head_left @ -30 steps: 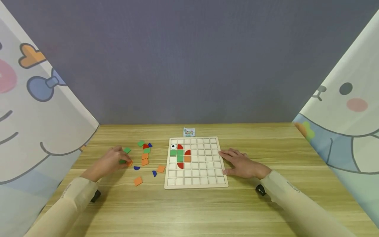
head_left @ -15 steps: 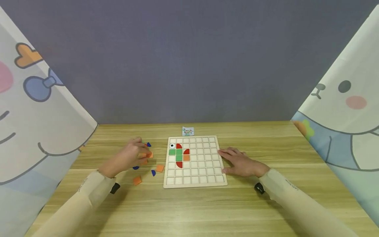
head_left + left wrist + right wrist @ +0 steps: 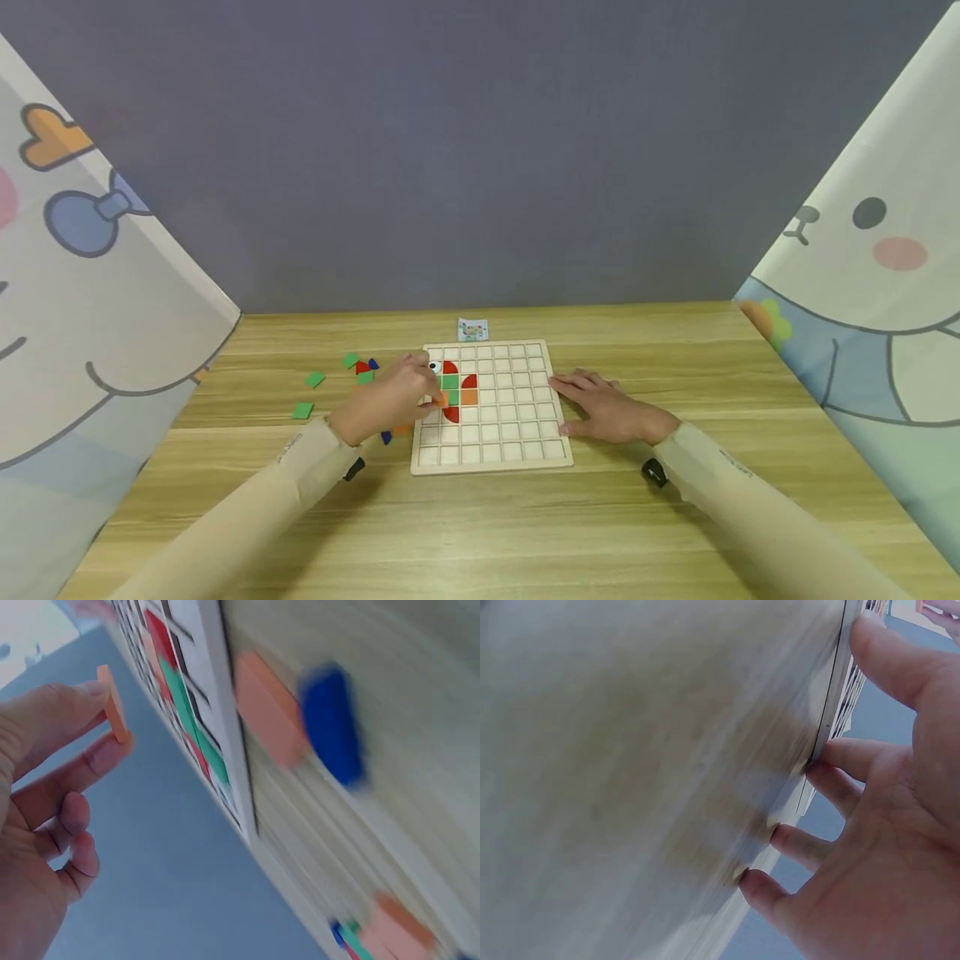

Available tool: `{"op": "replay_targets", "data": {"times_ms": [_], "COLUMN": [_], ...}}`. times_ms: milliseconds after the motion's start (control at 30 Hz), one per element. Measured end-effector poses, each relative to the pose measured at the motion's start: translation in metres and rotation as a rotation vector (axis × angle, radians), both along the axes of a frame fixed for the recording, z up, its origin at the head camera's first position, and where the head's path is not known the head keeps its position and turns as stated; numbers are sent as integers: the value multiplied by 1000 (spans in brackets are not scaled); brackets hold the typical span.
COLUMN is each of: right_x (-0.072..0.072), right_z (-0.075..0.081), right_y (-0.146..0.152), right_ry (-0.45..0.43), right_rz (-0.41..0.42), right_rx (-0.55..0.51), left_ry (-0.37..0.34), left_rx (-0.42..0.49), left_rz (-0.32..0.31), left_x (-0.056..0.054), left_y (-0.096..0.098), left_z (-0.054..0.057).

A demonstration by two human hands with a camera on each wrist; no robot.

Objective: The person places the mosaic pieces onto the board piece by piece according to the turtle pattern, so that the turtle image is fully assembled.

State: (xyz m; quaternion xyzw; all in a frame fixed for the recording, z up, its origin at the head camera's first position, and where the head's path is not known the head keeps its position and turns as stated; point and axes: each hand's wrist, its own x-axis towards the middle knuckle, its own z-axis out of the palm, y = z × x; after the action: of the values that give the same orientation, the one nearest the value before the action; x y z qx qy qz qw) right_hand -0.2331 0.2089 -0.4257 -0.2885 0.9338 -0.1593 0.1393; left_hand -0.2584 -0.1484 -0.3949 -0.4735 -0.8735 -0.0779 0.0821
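Note:
My left hand [image 3: 399,393] is over the left side of a light wooden grid board [image 3: 517,433]. Between thumb and fingertip it pinches an orange square tile [image 3: 112,703], held on edge in the left wrist view. On the board sit a white eye tile [image 3: 435,367], green square tiles [image 3: 450,382], red quarter-round tiles [image 3: 452,414] and one orange tile [image 3: 469,397]. My right hand [image 3: 609,410], fingers spread, touches the board's right edge; in the right wrist view its thumb and fingertips lie along that edge [image 3: 829,712] and the tabletop.
Loose green tiles [image 3: 303,411], a red piece [image 3: 362,367] and blue half-round pieces [image 3: 331,724] lie left of the board, some hidden behind the left arm. A small printed picture card [image 3: 472,330] lies behind the board. A grey partition [image 3: 480,167] stands at the table's back.
My left hand has picked up an orange tile among the loose pieces and carried it right, over the board's left columns. My right hand stays at the board's edge.

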Motion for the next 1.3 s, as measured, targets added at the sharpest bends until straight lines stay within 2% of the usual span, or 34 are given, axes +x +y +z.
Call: {"op": "replay_targets", "data": {"times_ms": [167,333,500,733,1033,1200,1300], "right_x": [0,-2,-2,-1,0,0,0], "right_z": [0,-2,0,1,0,-1,0], "right_y": [1,2,0,-1,0,0,0], "right_ry": [1,10,14,5,5,2,0], "right_rz": [3,9,5,-5,-6,-2,0], "right_rx": [-7,-13,-6,-2,2,0,-1], "left_ry": [-81,-70,-83,-128,-90,-25,-19], "left_rx": [-28,-71,-81,-88,-121,-127,-115], "left_rz": [-16,-23,6,3,50,32,18], "left_x": [0,0,0,1,6,9,10], "left_y": [31,46,47,49,52,50,47], "left_z": [-3,-8,-10,-11,-14,-17,-17]}}
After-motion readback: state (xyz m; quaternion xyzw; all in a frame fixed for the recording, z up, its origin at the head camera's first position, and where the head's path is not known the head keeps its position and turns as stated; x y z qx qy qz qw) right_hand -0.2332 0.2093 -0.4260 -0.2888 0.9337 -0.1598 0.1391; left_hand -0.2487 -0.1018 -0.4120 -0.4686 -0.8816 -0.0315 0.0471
